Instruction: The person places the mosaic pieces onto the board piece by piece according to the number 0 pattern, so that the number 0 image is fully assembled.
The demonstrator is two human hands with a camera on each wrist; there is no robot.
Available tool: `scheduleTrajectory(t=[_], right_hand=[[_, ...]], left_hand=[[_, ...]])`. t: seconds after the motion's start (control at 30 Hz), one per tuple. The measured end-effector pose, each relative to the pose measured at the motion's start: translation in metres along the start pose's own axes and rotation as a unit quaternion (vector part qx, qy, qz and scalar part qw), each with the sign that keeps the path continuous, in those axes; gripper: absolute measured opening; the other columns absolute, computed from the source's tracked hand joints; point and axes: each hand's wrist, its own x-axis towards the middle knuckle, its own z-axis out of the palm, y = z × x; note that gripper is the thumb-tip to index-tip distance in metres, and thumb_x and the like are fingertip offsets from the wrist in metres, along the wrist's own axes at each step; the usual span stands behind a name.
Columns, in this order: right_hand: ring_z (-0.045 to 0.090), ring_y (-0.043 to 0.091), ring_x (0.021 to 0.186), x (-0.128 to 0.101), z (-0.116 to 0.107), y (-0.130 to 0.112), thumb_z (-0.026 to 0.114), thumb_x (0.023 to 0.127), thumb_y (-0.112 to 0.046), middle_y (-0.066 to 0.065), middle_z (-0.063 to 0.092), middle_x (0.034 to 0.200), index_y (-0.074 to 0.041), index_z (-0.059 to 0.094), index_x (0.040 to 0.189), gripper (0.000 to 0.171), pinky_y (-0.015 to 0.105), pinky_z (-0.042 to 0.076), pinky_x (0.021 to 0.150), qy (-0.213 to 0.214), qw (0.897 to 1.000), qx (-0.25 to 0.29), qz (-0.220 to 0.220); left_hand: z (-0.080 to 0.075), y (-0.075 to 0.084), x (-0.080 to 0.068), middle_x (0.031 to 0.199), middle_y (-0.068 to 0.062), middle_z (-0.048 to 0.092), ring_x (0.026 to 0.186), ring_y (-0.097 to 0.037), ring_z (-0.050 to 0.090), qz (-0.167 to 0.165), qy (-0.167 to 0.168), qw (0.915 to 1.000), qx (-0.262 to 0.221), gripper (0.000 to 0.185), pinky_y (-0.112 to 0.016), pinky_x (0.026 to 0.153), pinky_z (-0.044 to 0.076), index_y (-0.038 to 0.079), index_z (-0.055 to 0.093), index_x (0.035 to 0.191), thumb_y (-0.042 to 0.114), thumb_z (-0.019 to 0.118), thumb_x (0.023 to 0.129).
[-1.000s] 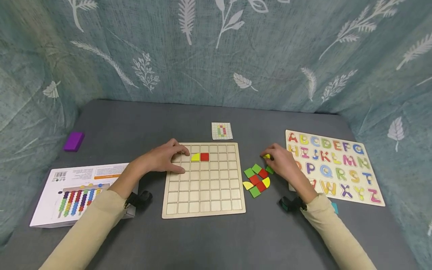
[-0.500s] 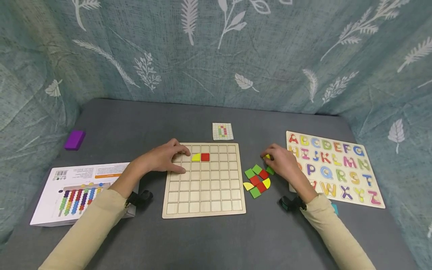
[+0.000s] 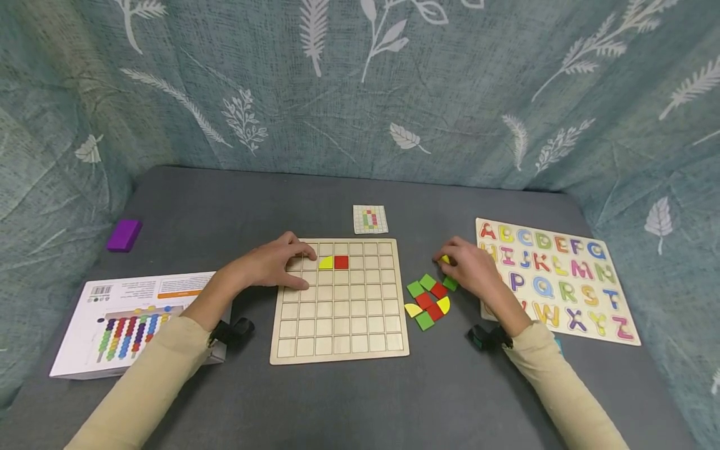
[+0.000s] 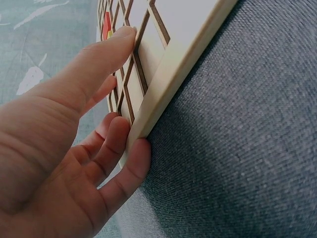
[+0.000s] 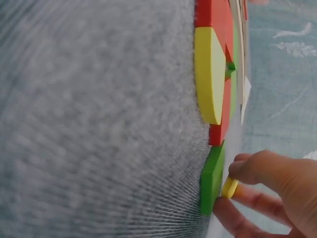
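My left hand (image 3: pixel 270 262) rests on the left edge of a wooden grid board (image 3: pixel 341 326). In the left wrist view its thumb lies on the grid and its fingertips touch the board's rim (image 4: pixel 171 82). A yellow quarter-circle tile (image 3: pixel 325 263) and a red square tile (image 3: pixel 341 262) sit side by side in the board's upper cells. Right of the board, my right hand (image 3: pixel 469 269) pinches a yellow tile (image 5: pixel 230 188) between thumb and fingers; its full outline is hidden. Just below that hand lies a green tile (image 5: pixel 212 176), at the edge of a loose group of red, green and yellow tiles.
A small pattern card (image 3: pixel 370 219) lies beyond the board. The alphabet board (image 3: pixel 610 315) is at the right, partly behind my right arm. A white box (image 3: pixel 135 290) stands at the left under my left forearm, with a purple block (image 3: pixel 124 235) behind it.
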Motion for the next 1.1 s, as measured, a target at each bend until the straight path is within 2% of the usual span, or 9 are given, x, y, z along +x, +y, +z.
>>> scheduleTrajectory(t=[0.13, 0.27, 0.43, 0.57, 0.87, 1.1], right_hand=[[0.058, 0.018, 0.076, 0.005, 0.000, -0.009, 0.071, 0.087, -0.011, 0.009, 0.064, 0.104, -0.012, 0.075, 0.096, 0.010, 0.028, 0.043, 0.060, -0.003, 0.999, 0.036, -0.024], [0.060, 0.017, 0.075, 0.016, 0.003, -0.034, 0.071, 0.088, -0.014, 0.007, 0.064, 0.107, -0.015, 0.075, 0.097, 0.010, 0.028, 0.043, 0.059, -0.010, 0.996, 0.045, -0.076], [0.059, 0.012, 0.071, 0.036, 0.014, -0.068, 0.071, 0.088, -0.015, 0.003, 0.064, 0.107, -0.017, 0.075, 0.096, 0.009, 0.024, 0.041, 0.057, -0.022, 0.986, 0.058, -0.154], [0.058, 0.009, 0.071, 0.053, 0.027, -0.089, 0.070, 0.089, -0.015, 0.001, 0.065, 0.105, -0.018, 0.075, 0.094, 0.008, 0.021, 0.040, 0.057, -0.045, 0.978, 0.064, -0.194], [0.061, 0.011, 0.075, 0.070, 0.040, -0.102, 0.068, 0.090, -0.012, 0.000, 0.066, 0.101, -0.019, 0.076, 0.092, 0.010, 0.022, 0.042, 0.055, -0.050, 0.977, 0.030, -0.203], [0.065, 0.015, 0.082, 0.074, 0.036, -0.105, 0.071, 0.087, -0.010, 0.003, 0.070, 0.097, -0.011, 0.074, 0.091, 0.005, 0.027, 0.052, 0.068, -0.062, 0.976, 0.042, -0.205]], left_hand=[[0.000, -0.001, 0.000, 0.109, -0.009, 0.040, 0.087, -0.020, 0.041, 0.000, 0.000, 1.0000, 0.002, 0.050, -0.033, 0.073, 0.035, 0.015, 0.056, 0.129, 0.030, 0.076, 0.085], [-0.001, -0.001, -0.001, 0.109, -0.009, 0.040, 0.087, -0.020, 0.042, 0.004, 0.001, 1.0000, 0.002, 0.051, -0.033, 0.075, 0.035, 0.014, 0.056, 0.129, 0.029, 0.076, 0.085], [-0.002, -0.001, -0.001, 0.108, -0.010, 0.040, 0.087, -0.020, 0.041, 0.007, 0.002, 1.0000, 0.003, 0.051, -0.033, 0.074, 0.035, 0.014, 0.056, 0.130, 0.029, 0.076, 0.085], [-0.002, 0.000, -0.002, 0.108, -0.010, 0.040, 0.086, -0.019, 0.041, 0.007, -0.002, 1.0000, 0.001, 0.051, -0.033, 0.073, 0.035, 0.014, 0.055, 0.130, 0.029, 0.075, 0.085], [0.000, 0.001, 0.000, 0.106, -0.009, 0.040, 0.084, -0.019, 0.041, 0.009, 0.000, 0.9999, 0.005, 0.050, -0.032, 0.072, 0.034, 0.014, 0.056, 0.128, 0.028, 0.076, 0.085], [-0.001, 0.001, 0.000, 0.106, -0.009, 0.040, 0.084, -0.019, 0.040, 0.008, 0.005, 1.0000, 0.003, 0.050, -0.032, 0.072, 0.034, 0.014, 0.057, 0.127, 0.027, 0.077, 0.084]])
